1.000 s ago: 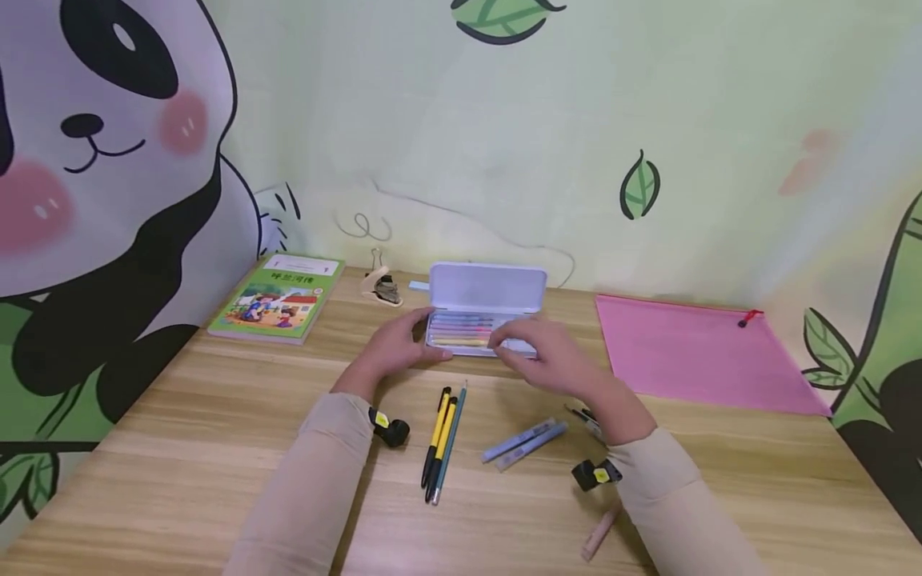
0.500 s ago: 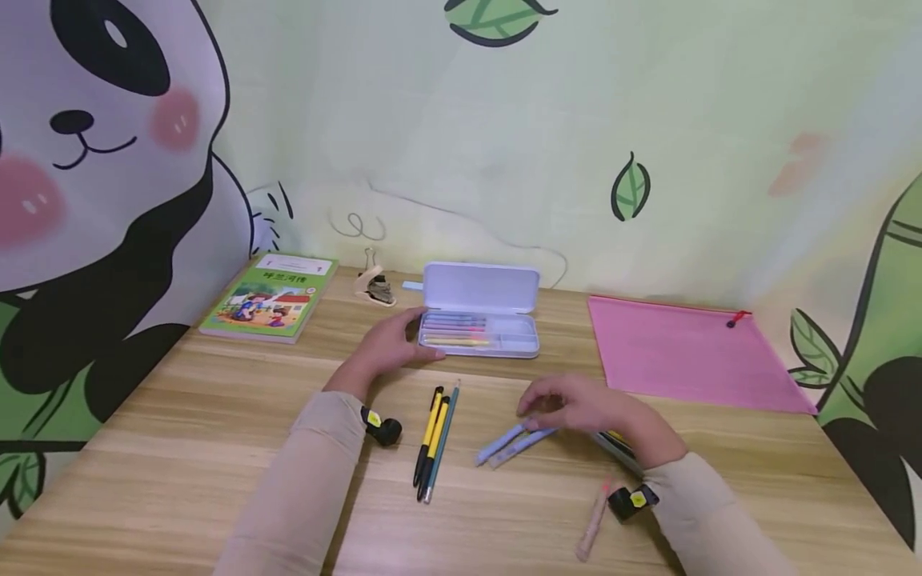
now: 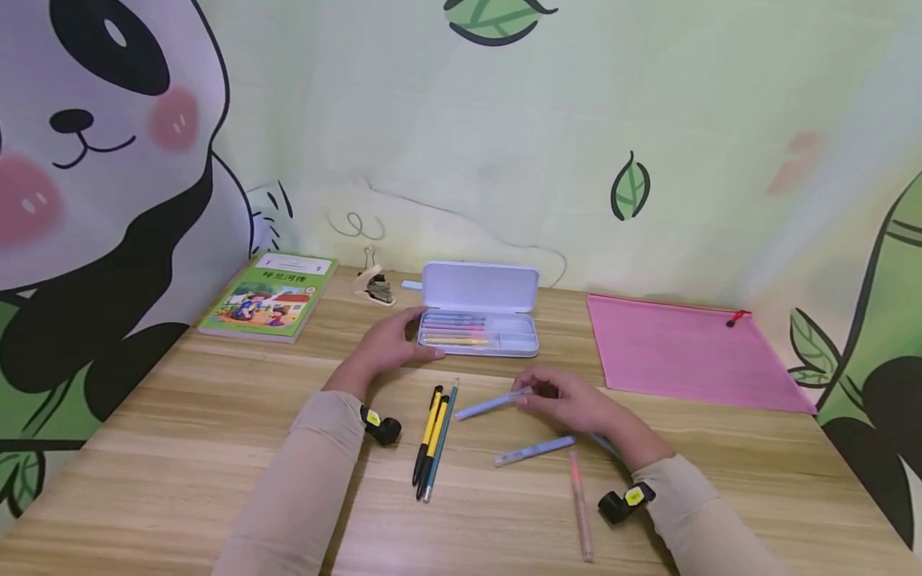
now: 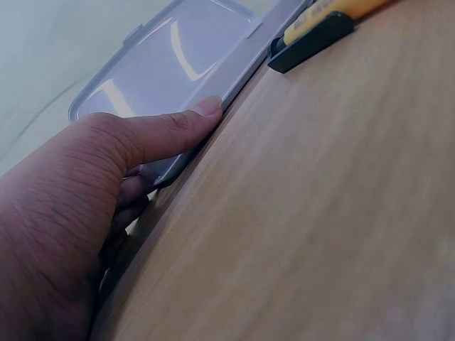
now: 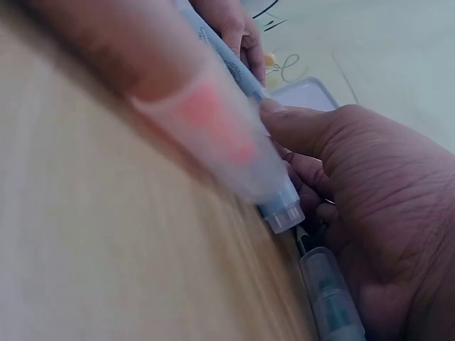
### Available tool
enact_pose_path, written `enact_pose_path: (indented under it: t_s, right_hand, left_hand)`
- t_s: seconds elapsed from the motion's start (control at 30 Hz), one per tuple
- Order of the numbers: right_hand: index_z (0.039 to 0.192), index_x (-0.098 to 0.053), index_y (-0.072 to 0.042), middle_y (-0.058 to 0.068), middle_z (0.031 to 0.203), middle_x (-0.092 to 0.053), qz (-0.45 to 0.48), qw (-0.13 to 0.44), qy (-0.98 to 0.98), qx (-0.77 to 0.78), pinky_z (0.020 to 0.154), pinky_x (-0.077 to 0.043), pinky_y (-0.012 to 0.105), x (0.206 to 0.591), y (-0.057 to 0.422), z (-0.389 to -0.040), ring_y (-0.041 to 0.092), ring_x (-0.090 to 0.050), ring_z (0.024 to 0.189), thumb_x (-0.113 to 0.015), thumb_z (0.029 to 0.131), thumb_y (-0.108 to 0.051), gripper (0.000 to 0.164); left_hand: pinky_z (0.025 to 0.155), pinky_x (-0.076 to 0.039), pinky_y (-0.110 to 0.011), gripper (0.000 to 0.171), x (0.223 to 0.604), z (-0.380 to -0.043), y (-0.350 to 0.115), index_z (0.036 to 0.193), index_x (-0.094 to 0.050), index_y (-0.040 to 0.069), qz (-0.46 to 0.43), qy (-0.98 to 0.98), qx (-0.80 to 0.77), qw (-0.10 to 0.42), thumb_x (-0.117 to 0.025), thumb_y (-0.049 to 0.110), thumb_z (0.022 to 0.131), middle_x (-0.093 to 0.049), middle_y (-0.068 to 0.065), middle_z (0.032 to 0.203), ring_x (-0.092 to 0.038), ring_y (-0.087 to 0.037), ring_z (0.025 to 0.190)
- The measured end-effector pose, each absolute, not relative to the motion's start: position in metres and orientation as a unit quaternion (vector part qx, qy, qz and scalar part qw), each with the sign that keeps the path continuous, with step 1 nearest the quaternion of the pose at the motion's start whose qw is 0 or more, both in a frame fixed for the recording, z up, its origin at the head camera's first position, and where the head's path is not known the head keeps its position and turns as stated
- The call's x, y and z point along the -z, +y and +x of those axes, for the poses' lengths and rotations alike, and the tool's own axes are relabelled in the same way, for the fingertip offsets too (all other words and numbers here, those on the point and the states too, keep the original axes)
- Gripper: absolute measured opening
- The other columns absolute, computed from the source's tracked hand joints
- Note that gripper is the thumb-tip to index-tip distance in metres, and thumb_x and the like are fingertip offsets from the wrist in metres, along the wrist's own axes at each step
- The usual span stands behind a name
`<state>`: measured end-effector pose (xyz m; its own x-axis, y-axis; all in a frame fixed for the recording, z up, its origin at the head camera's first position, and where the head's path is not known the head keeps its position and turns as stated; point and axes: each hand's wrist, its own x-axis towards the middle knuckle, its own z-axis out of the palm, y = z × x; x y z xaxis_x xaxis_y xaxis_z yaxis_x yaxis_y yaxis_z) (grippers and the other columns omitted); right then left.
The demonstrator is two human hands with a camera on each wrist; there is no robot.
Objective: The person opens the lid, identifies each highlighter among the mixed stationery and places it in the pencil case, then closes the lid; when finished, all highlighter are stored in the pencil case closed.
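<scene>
A pale lilac pencil case stands with its lid up and several pens in its left part. My left hand grips the left end, its thumb along the front edge in the left wrist view. Between thumb and fingers, my right hand pinches a blue marker pen, whose clear end shows in the right wrist view. A second blue marker pen lies just in front of that hand. Nearer lies a pink marker pen.
Two yellow pens and a teal pencil lie between the arms. A green book and a binder clip are at the back left. Back right lies a pink zip pouch. Another pen is partly under the right wrist.
The right hand has gone from the pencil case to the blue marker pens and lifted one away from the other. The second blue pen and the pink pen have turned. The left hand stays put.
</scene>
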<state>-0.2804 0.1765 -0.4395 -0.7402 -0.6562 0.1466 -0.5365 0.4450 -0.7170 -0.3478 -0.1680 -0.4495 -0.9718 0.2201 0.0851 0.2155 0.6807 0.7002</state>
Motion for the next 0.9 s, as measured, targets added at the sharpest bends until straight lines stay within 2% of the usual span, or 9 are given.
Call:
enact_pose_path:
  t_s: [0.1,0.2,0.33,0.43,0.6,0.9]
  right_hand:
    - [0.110,-0.071,-0.019,-0.004,0.096,-0.068,-0.342,0.065,0.848,0.400,0.076,-0.050,0.028,0.4391,0.1760,-0.2800,0.016,-0.058,0.087,-0.067,0.098,-0.022,0.013]
    - [0.110,-0.072,-0.012,0.002,0.095,-0.069,-0.333,0.061,0.853,0.396,0.075,-0.048,0.029,0.4364,0.1734,-0.2775,0.021,-0.058,0.086,-0.066,0.099,-0.015,0.013]
    - [0.110,-0.072,-0.009,0.004,0.095,-0.068,-0.323,0.056,0.861,0.388,0.073,-0.048,0.030,0.4374,0.1734,-0.2780,0.021,-0.056,0.085,-0.064,0.099,-0.012,0.014]
    - [0.109,-0.072,-0.014,-0.002,0.095,-0.068,-0.326,0.053,0.860,0.388,0.073,-0.048,0.029,0.4404,0.1761,-0.2807,0.017,-0.056,0.084,-0.064,0.100,-0.018,0.013]
    - [0.109,-0.072,-0.017,-0.004,0.094,-0.067,-0.330,0.057,0.859,0.387,0.073,-0.049,0.029,0.4394,0.1772,-0.2814,0.017,-0.057,0.084,-0.064,0.100,-0.023,0.014]
    - [0.108,-0.073,-0.016,-0.004,0.090,-0.067,-0.334,0.053,0.860,0.383,0.071,-0.049,0.028,0.4398,0.1785,-0.2828,0.016,-0.056,0.081,-0.064,0.100,-0.023,0.013]
  left_hand:
    - [0.121,-0.020,-0.053,0.103,0.4491,-0.3475,-0.1680,0.155,-0.039,0.021,0.117,0.916,-0.384,0.005,-0.086,0.056,0.070,-0.041,-0.008,0.158,-0.031,-0.033,0.147]
    - [0.121,-0.020,-0.053,0.103,0.4493,-0.3477,-0.1685,0.155,-0.040,0.020,0.117,0.915,-0.386,0.005,-0.086,0.056,0.070,-0.041,-0.008,0.158,-0.031,-0.033,0.147]
    - [0.120,-0.021,-0.053,0.103,0.4501,-0.3485,-0.1686,0.155,-0.041,0.020,0.119,0.916,-0.384,0.003,-0.086,0.056,0.070,-0.042,-0.008,0.157,-0.032,-0.033,0.147]
    - [0.120,-0.021,-0.053,0.103,0.4501,-0.3486,-0.1680,0.155,-0.041,0.020,0.117,0.916,-0.384,0.004,-0.086,0.057,0.070,-0.042,-0.008,0.157,-0.032,-0.033,0.147]
    - [0.121,-0.022,-0.052,0.104,0.4494,-0.3485,-0.1676,0.155,-0.040,0.020,0.115,0.916,-0.386,0.006,-0.086,0.057,0.070,-0.042,-0.007,0.157,-0.031,-0.031,0.147]
    - [0.120,-0.021,-0.054,0.104,0.4485,-0.3474,-0.1674,0.156,-0.039,0.020,0.115,0.916,-0.385,0.007,-0.086,0.056,0.071,-0.042,-0.007,0.157,-0.031,-0.032,0.147]
